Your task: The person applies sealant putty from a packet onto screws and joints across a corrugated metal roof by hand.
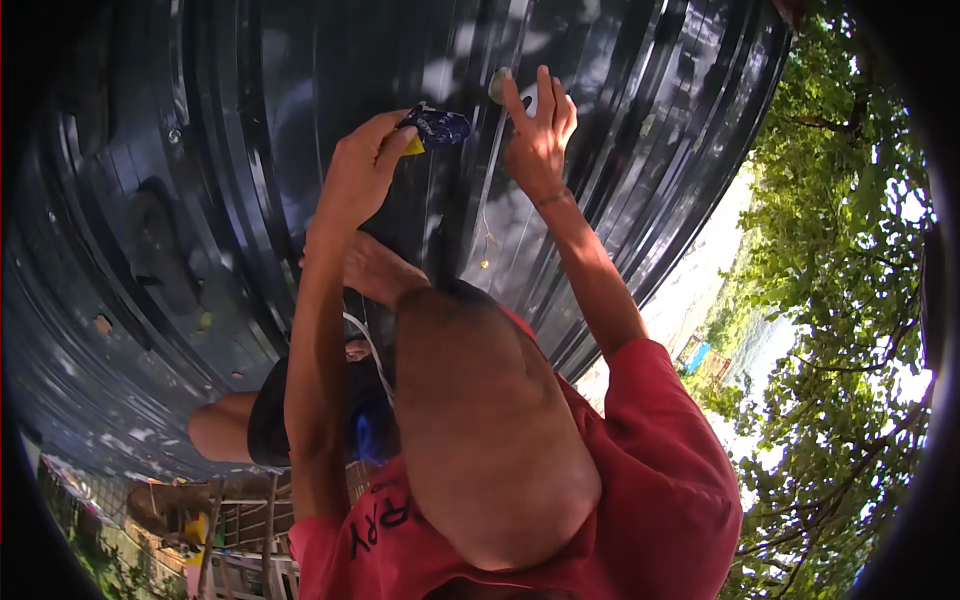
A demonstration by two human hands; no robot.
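My left hand (pixel 368 165) pinches a crinkled dark blue packet (pixel 440 127) that has a yellow part (pixel 414 147) near the thumb. To the right, my right hand (pixel 541 140) is low over the dark ribbed metal sheet (pixel 400 50). Its thumb and fingers lie around a small white object (pixel 529 98) with a dark spot, whose kind I cannot make out. Beside the thumb tip is a small round pale-green thing (pixel 497 86); whether the thumb touches it is unclear.
A dark sandal-like shape (pixel 160 245) lies on the sheet at the left. My bare foot (pixel 375 270) and raised knee (pixel 490 440) are below my hands, near a white cord (pixel 368 340). Beyond the sheet's right edge are leafy branches (pixel 840 200).
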